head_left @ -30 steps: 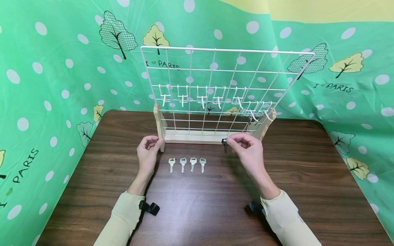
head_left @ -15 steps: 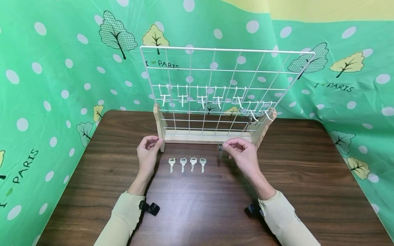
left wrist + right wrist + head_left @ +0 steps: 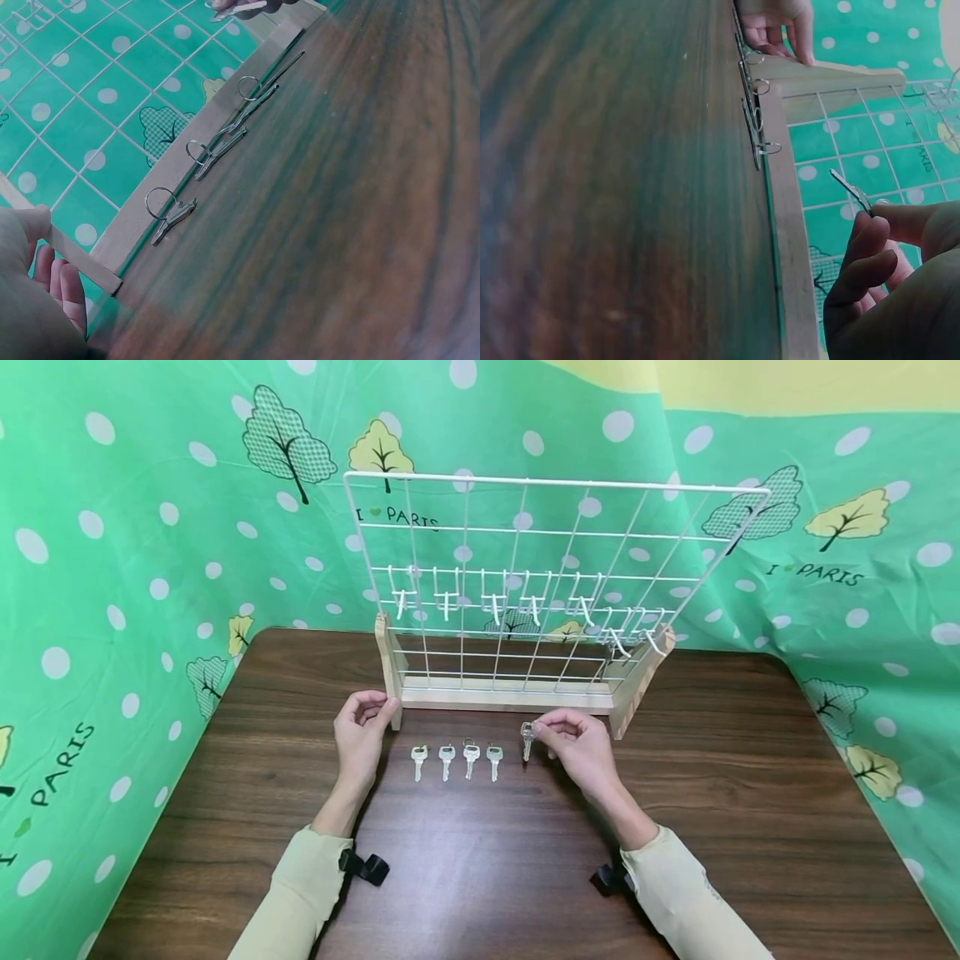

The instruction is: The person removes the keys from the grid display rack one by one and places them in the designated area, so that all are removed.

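Observation:
My right hand (image 3: 583, 752) pinches a silver key (image 3: 527, 740) by its head, between thumb and forefinger, with the blade pointing down. In the right wrist view this key (image 3: 849, 189) shows clear of the tabletop. To its left, several silver keys (image 3: 471, 760) lie in a row on the table, each with a small ring. My left hand (image 3: 360, 735) grips the front end of the left wooden foot (image 3: 388, 664) of a white wire grid rack (image 3: 555, 483), with the thumb on the near side, as the left wrist view confirms.
White hooks (image 3: 493, 607) hang in a row on the grid, two of them lower at the right. A wooden bar (image 3: 480, 697) joins the rack's feet. The dark wooden table (image 3: 465, 877) ends at a green dotted cloth (image 3: 180, 468) behind.
My right hand has moved left and nearer to me with the key, from by the rack's right foot to beside the row of keys. My left hand has stayed on the rack's foot.

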Available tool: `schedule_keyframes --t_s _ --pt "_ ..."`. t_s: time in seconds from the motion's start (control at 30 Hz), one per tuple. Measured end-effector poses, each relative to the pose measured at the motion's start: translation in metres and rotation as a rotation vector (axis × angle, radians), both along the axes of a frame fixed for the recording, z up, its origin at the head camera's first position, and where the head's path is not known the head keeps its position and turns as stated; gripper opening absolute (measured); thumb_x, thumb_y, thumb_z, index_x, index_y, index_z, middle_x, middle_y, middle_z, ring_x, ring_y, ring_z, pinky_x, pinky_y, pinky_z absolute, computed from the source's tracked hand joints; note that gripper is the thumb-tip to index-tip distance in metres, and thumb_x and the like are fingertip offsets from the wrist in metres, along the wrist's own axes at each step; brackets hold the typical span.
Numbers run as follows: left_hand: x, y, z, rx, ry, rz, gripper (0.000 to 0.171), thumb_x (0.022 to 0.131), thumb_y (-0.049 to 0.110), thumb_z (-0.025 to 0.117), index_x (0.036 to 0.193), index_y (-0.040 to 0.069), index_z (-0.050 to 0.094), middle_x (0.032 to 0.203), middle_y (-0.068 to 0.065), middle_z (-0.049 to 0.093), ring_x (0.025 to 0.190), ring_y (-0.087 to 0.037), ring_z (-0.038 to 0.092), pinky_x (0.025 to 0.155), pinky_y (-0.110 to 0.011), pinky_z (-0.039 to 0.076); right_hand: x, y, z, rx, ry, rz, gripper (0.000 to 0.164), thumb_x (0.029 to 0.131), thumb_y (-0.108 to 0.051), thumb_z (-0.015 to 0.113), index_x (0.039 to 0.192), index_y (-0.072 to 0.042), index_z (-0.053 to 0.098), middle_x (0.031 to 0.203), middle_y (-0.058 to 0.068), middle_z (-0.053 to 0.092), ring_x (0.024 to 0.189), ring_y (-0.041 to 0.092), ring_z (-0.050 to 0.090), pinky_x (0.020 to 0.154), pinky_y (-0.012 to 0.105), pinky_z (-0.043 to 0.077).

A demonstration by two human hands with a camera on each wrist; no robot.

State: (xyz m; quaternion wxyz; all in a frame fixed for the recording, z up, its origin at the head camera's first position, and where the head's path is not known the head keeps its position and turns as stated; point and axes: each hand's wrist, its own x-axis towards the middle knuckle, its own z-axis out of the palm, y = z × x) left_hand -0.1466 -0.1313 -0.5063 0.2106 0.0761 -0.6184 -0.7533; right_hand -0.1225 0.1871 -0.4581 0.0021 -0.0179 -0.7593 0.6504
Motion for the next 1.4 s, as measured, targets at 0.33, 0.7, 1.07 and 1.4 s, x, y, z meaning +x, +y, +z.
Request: schedule_keyframes --t_s 0.33,0.7,1.07,1.4 --pt "0.001 0.000 0.000 -0.002 0.004 -0.001 0.015 0.094 -0.012 0.080 0.105 -0.012 0.069 0.092 0.006 0.071 0.086 -0.006 0.067 0.082 -0.017 0.054 -0.001 -0.001 -0.013 0.066 -0.068 0.060 0.014 0.097 0.001 0.081 0.103 0.011 0.075 0.078 0.001 0.075 0.060 0.007 0.058 0.058 0.020 0.052" --pt "0.001 0.001 0.000 -0.013 -0.006 0.002 0.014 0.095 -0.011 0.080 0.104 -0.009 0.070 0.093 0.007 0.071 0.086 -0.006 0.067 0.083 -0.017 0.054 0.000 -0.001 -0.022 0.191 -0.069 0.093 0.009 0.097 -0.002 0.082 0.099 0.005 0.078 0.076 0.007 0.076 0.056 0.005 0.057 0.056 0.019 0.049" --pt "0.001 0.000 0.000 -0.008 -0.002 -0.002 0.014 0.095 -0.011 0.080 0.104 -0.009 0.070 0.093 0.006 0.071 0.086 -0.007 0.067 0.082 -0.017 0.054 -0.002 -0.001 -0.026 0.330 -0.010 0.109 0.005 0.096 -0.004 0.083 0.093 -0.002 0.079 0.070 0.001 0.071 0.053 0.003 0.055 0.053 0.018 0.046" --pt "0.001 0.000 0.000 -0.004 0.005 -0.003 0.014 0.095 -0.012 0.079 0.104 -0.008 0.070 0.093 0.006 0.071 0.087 -0.007 0.067 0.083 -0.017 0.054 0.000 -0.004 -0.031 0.542 0.157 0.050 0.011 0.091 -0.010 0.088 0.083 -0.012 0.079 0.068 -0.005 0.065 0.061 0.007 0.054 0.058 0.021 0.043"
